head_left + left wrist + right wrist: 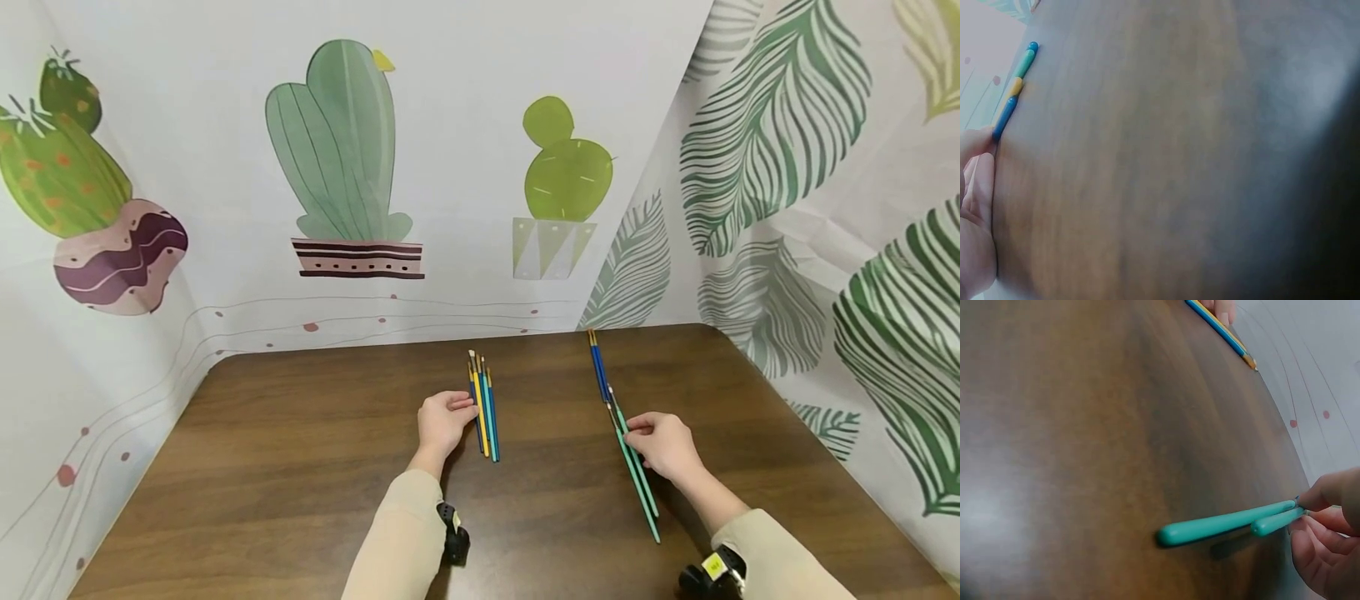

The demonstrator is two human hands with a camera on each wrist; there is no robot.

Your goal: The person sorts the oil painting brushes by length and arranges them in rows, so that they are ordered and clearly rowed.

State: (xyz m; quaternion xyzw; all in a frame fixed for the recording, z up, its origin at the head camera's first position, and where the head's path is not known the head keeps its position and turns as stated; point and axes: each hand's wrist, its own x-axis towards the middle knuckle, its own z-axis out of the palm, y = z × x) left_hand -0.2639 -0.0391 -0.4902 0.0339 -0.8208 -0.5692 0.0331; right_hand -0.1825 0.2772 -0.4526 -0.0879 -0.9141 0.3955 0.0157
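In the head view, several thin paintbrushes (pixel 485 417) with blue, yellow and teal handles lie side by side, bristles toward the wall. My left hand (pixel 442 423) is at their left side, its thumb and finger pinching the leftmost blue paintbrush (pixel 1007 115). To the right, my right hand (pixel 663 446) pinches a green paintbrush (pixel 647 483) between thumb and fingers. Another green paintbrush (pixel 637 479) lies close beside it on the left. In the right wrist view, a shadow shows below the pinched green handle (pixel 1275 522). Two blue paintbrushes (pixel 600 371) lie beyond, near the back edge.
The brown wooden table (pixel 300 467) carries all the brushes. Behind it hangs a white wall cloth (pixel 465 167) printed with cacti, and leaf-printed cloth (pixel 787 167) stands at the right. Small black cameras (pixel 453 533) are strapped to both wrists.
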